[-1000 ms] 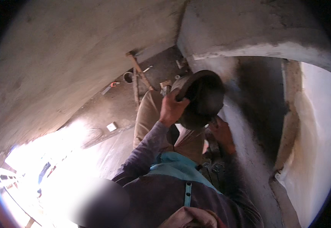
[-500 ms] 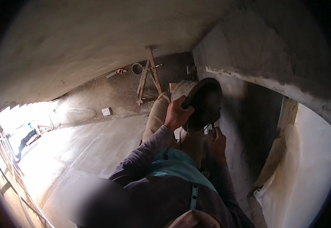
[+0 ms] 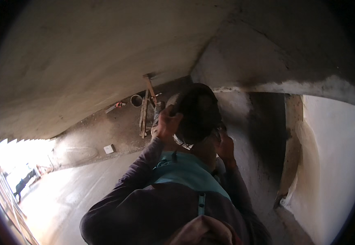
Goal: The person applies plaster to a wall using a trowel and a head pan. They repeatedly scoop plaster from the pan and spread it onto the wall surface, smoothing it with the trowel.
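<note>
Dark bucket (image 3: pixel 198 111): probably stiff, moderately heavy. Hold opposite sides. Left hand (image 3: pixel 167 123): fingers curled onto bucket, nine o'clock. Right hand (image 3: pixel 225 146): four o'clock, finger closure cannot be told.

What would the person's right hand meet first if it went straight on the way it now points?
Most likely the dark bucket: the right hand points up toward its lower-right edge in the picture, very close or touching; depth there is unclear.

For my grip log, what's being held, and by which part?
A bucket, its left rim in the left hand. The right hand is at its lower right; its grip is unclear.
</note>
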Motion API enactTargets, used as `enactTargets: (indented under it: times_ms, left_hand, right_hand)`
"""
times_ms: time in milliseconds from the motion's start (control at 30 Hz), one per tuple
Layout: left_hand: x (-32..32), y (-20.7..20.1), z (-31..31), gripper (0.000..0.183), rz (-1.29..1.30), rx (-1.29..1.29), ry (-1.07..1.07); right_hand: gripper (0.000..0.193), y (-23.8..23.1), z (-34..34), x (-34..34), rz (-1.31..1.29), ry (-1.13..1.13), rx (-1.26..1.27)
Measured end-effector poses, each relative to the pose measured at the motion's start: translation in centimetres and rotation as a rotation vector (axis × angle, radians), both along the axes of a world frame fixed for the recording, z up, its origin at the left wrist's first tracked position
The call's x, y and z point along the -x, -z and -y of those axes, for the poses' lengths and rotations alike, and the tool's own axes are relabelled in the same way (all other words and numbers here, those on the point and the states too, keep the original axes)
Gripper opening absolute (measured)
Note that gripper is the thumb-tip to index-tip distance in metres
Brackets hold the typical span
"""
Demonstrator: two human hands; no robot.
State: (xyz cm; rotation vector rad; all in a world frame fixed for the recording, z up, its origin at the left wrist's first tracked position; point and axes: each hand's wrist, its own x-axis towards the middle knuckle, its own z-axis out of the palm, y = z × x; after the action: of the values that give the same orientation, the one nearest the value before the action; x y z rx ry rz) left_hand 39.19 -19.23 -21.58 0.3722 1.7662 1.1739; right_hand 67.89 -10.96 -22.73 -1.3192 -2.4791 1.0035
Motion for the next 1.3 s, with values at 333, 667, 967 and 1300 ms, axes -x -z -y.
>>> enactTargets:
  times_ms: [333,667,967,1300]
  left_hand:
    - [4.6,-2.7,-0.4,0.042,0.019,-0.299,-0.060]
    - [11.3,-2.1,0.5,0.026,0.057,-0.315,-0.217]
    - [16.9,-1.3,6.0,0.032,0.024,-0.312,-0.343]
    - [21.1,1.7,13.5,0.028,0.016,-0.205,-0.590]
  right_hand:
    - [0.053,-1.9,0.2,3.5,0.019,-0.098,-0.018]
    - [0.041,-16.2,-2.5,9.8,0.017,-0.305,0.444]
    - [0.043,-20.7,-22.1,12.0,0.012,0.137,1.014]
    - [0.045,-18.5,-14.8,13.0,0.153,0.456,0.111]
